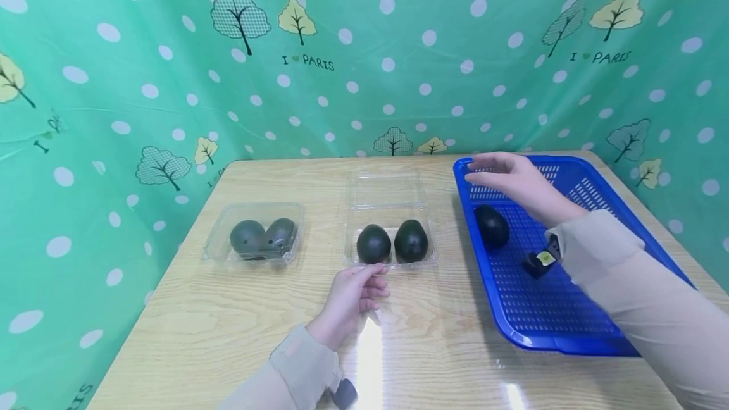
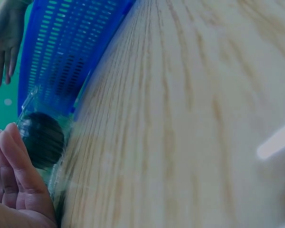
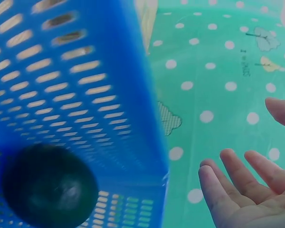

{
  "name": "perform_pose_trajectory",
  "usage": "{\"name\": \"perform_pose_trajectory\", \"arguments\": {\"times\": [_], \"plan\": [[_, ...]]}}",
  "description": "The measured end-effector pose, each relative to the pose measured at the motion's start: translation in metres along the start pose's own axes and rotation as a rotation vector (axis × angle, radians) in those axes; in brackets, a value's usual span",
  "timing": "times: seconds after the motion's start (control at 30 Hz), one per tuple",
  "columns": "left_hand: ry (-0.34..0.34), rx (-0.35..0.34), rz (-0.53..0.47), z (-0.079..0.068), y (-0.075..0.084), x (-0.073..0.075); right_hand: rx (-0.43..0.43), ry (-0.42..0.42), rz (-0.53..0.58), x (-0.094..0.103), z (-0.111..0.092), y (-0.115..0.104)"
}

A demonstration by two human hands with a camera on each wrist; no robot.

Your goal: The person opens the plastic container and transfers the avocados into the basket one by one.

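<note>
A clear plastic clamshell box (image 1: 348, 258) stands open in the middle of the table, its lid folded back. In it sit two dark avocados, a left one (image 1: 373, 244) and a right one (image 1: 411, 241). My left hand (image 1: 348, 296) is at the box's front edge, its fingertips right at the rim and its fingers fairly straight in the left wrist view. Over the far left part of the blue basket (image 1: 495, 309), my right hand (image 1: 512, 179) is raised with spread fingers and nothing in it. Below it, another avocado (image 1: 492, 226) lies in the basket.
A second clamshell box (image 1: 219, 239), closed, stands to the left with two avocados (image 1: 247, 237) inside. The wooden table (image 1: 228, 334) ends at a green dotted curtain (image 1: 387, 93) behind. The basket's rim rises along the right side.
</note>
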State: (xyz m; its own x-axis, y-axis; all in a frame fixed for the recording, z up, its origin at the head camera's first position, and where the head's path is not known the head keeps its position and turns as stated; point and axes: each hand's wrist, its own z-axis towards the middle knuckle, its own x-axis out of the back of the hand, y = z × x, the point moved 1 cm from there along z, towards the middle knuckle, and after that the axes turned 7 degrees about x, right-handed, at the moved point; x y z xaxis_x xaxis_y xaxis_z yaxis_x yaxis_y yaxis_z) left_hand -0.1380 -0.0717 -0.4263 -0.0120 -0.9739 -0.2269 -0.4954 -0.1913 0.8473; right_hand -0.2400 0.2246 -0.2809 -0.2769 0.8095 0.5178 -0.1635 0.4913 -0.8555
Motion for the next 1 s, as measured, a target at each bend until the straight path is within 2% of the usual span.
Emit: {"name": "perform_pose_trajectory", "arguments": {"times": [0.47, 1.0], "plan": [[0.011, 0.000, 0.024, -0.001, 0.002, 0.000, 0.040, -0.024, 0.035, -0.018, 0.009, -0.025], [0.001, -0.010, 0.018, 0.001, 0.000, 0.000, 0.081, -0.095, 0.069, -0.047, 0.024, -0.030]]}}
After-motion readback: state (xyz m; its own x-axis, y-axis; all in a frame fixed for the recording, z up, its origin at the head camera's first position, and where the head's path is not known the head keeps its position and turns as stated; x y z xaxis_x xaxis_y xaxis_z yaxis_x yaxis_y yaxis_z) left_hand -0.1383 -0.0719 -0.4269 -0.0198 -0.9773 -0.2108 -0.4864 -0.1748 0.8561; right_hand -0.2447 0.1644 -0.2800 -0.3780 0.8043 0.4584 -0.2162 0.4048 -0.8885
